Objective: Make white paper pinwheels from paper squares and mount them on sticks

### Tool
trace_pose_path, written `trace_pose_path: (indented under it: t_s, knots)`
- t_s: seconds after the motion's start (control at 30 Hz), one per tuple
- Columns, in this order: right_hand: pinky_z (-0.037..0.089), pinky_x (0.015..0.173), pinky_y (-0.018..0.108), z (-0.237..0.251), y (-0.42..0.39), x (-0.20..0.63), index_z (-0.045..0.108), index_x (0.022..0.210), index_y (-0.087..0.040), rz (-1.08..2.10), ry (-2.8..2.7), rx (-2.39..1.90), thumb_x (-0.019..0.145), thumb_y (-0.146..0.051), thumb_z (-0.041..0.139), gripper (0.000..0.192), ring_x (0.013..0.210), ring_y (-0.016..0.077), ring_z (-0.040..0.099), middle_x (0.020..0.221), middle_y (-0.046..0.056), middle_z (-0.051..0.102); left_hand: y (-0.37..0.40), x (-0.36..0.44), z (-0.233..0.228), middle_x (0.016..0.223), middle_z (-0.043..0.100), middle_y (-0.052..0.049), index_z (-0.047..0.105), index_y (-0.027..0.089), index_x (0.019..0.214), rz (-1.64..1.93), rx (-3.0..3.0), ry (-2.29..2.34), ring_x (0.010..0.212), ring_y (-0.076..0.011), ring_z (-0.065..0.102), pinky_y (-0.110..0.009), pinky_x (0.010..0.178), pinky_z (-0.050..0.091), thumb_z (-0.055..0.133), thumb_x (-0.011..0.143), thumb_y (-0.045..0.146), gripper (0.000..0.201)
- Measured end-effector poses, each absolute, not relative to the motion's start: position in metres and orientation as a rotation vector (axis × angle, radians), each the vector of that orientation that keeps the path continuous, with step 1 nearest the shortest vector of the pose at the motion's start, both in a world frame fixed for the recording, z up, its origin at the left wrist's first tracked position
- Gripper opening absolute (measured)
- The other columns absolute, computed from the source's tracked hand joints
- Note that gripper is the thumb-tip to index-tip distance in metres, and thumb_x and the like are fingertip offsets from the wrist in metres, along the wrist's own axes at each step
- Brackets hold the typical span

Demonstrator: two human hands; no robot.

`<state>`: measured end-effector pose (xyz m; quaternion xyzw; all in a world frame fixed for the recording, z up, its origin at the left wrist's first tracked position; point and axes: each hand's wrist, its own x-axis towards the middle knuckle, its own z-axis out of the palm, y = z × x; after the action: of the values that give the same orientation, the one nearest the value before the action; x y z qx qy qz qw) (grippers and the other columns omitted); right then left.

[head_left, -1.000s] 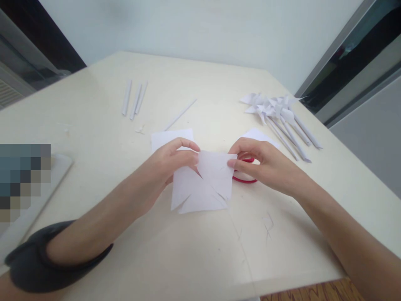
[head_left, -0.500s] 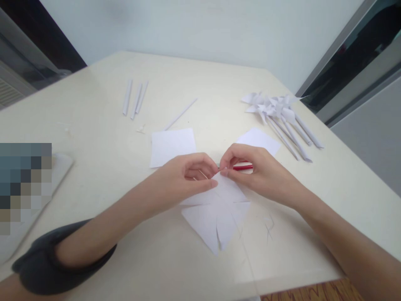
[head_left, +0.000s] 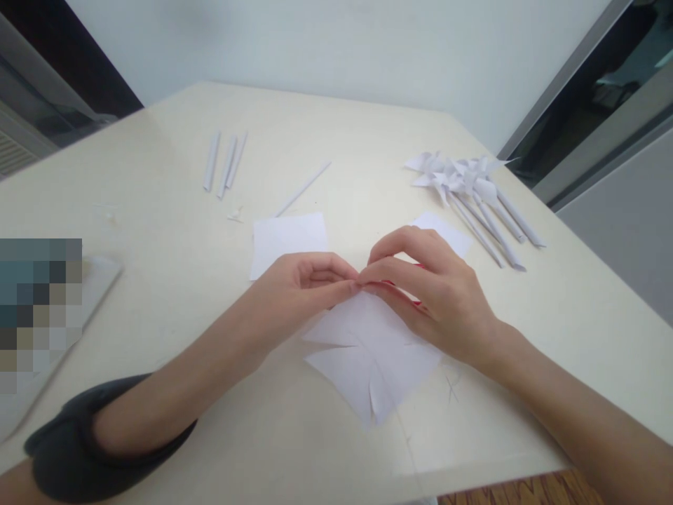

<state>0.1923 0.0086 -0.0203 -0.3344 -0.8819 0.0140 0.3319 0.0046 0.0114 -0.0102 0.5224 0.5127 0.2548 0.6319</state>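
Both hands meet at the far corner of the slit paper square [head_left: 368, 365]!
And here's the pinch: the left hand [head_left: 299, 287] has thumb and forefinger closed on that corner, the right hand [head_left: 446, 301] comes in fingertip to fingertip, nipping the same spot, its other fingers loosely curled — the exact fold is hidden under the fingertips. The square spreads from there towards the person, just below and between the two hands, a cut corner pointing at the worktop's near edge [head_left: 294, 477]. Something red [head_left: 419, 266] peeks out behind the right hand. Beyond the left, a plain sheet [head_left: 287, 242]; beyond the right, another sheet [head_left: 446, 235], partly covered — and further off to that side, a heap of paper pinwheels [head_left: 457, 175] on rolled sticks.
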Motion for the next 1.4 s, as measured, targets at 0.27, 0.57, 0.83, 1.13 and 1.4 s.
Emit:
trace_pose_path:
  t_s: [0.27, 0.57, 0.83, 1.13, 1.4]
  knots:
    - [0.044, 0.079, 0.035, -0.019, 0.015, 0.203, 0.064, 0.098, -0.025, 0.044, -2.314, -0.704, 0.088, -0.009, 0.046, 0.026, 0.084, 0.016, 0.055, 0.092, 0.004, 0.06, 0.013, 0.0, -0.011, 0.08, 0.07, -0.001, 0.072, 0.021, 0.083, 0.669, 1.112, 1.033, 0.074, -0.0147, 0.062, -0.023, 0.064, 0.049, 0.064, 0.08, 0.032, 0.014]
    - [0.048, 0.075, 0.032, -0.012, 0.016, 0.205, 0.068, 0.095, -0.027, 0.408, -2.221, -0.745, 0.086, -0.01, 0.051, 0.025, 0.09, 0.0161, 0.057, 0.099, 0.004, 0.057, 0.013, 0.003, 0.0, 0.068, 0.068, 0.0, 0.07, 0.02, 0.071, 0.669, 1.13, 1.133, 0.064, -0.0143, 0.061, -0.022, 0.057, 0.048, 0.069, 0.074, 0.027, 0.008]
    - [0.048, 0.076, 0.028, -0.007, 0.01, 0.197, 0.063, 0.082, -0.02, 0.656, -2.117, -0.981, 0.085, -0.023, 0.061, 0.005, 0.084, 0.0146, 0.057, 0.091, 0.002, 0.057, 0.008, 0.004, -0.009, 0.067, 0.069, 0.001, 0.069, 0.024, 0.072, 0.74, 1.355, 1.184, 0.061, -0.015, 0.063, -0.02, 0.051, 0.044, 0.067, 0.075, 0.035, 0.012]
    - [0.049, 0.072, 0.026, -0.006, 0.017, 0.206, 0.064, 0.087, -0.02, 0.771, -2.268, -0.684, 0.085, -0.016, 0.06, 0.005, 0.087, 0.0131, 0.056, 0.094, 0.002, 0.056, 0.01, 0.003, -0.005, 0.074, 0.07, -0.001, 0.07, 0.024, 0.07, 0.508, 1.189, 1.064, 0.073, -0.0199, 0.064, -0.026, 0.064, 0.047, 0.069, 0.069, 0.033, 0.01]
    - [0.046, 0.077, 0.03, -0.01, 0.014, 0.204, 0.059, 0.087, -0.019, 0.658, -2.336, -0.724, 0.089, -0.013, 0.052, 0.009, 0.086, 0.0147, 0.055, 0.094, 0.004, 0.055, 0.008, 0.004, -0.011, 0.07, 0.071, 0.0, 0.071, 0.024, 0.067, 0.616, 1.336, 1.088, 0.066, -0.0175, 0.064, -0.023, 0.056, 0.045, 0.068, 0.071, 0.034, 0.011]
